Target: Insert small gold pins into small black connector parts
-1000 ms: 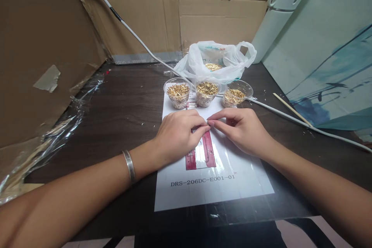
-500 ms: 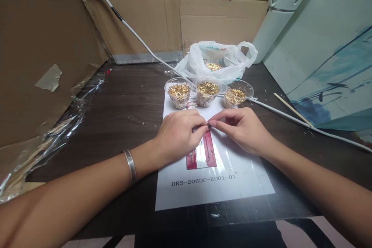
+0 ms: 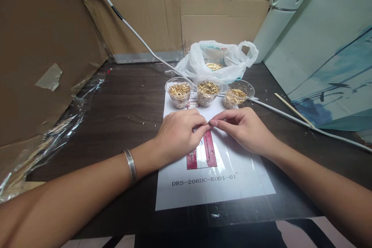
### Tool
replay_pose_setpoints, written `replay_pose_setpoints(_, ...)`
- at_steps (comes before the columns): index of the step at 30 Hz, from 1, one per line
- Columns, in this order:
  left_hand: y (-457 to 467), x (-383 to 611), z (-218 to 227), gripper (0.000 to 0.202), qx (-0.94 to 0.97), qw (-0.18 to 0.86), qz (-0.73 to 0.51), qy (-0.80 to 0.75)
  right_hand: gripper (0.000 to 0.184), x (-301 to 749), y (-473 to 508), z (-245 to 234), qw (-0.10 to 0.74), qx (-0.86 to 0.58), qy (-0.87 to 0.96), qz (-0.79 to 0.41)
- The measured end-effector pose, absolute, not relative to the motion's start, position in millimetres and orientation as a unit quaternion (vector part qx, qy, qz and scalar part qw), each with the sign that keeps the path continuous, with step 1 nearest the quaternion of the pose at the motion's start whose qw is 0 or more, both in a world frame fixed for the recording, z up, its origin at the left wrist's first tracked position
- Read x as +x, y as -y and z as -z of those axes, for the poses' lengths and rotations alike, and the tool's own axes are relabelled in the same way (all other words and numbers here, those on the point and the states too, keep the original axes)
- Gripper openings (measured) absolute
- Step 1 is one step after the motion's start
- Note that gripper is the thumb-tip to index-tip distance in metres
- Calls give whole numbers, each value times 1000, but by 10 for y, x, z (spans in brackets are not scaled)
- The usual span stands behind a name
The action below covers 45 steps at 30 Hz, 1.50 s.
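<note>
My left hand (image 3: 183, 130) is closed in a pinch above the printed sheet (image 3: 215, 193), its fingertips meeting those of my right hand (image 3: 242, 128). The right thumb and forefinger are also pinched together. Between the two sets of fingertips shows a tiny dark thing, too small and covered to name. Just beyond the hands stand three clear plastic cups: the left cup (image 3: 179, 92), the middle cup (image 3: 207, 92) and the right cup (image 3: 236, 95), each holding small gold-coloured metal pins. Under the hands, the sheet carries a red and white picture (image 3: 210, 151).
A white plastic bag (image 3: 197, 60) with more gold pins lies behind the cups. A white cable (image 3: 139, 38) runs across the dark table (image 3: 130, 104). At the right are a thin wooden stick (image 3: 293, 109) and a white bottle (image 3: 276, 23). Cardboard (image 3: 145, 19) walls the back and left.
Both hands keep almost the same pose, fingertips together. The dark thing between them shows slightly less now. The cups and bag stay in place, with only a slight shift of the view.
</note>
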<state>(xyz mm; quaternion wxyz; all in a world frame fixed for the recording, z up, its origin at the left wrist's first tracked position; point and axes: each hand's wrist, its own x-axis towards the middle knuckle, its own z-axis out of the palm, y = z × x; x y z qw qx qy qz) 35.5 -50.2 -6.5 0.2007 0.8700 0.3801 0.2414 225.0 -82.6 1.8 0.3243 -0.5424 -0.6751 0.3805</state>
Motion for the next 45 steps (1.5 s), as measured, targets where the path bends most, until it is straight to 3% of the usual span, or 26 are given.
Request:
replay_pose_setpoints(31,502,350,54,17,873,197,-234,-379,15,2205,824,7,303,-537,717,-324)
replay_pose_setpoints(45,502,353,60,20,876,201,-238,-368,21,2274,770,-9,308,-542,685,-377)
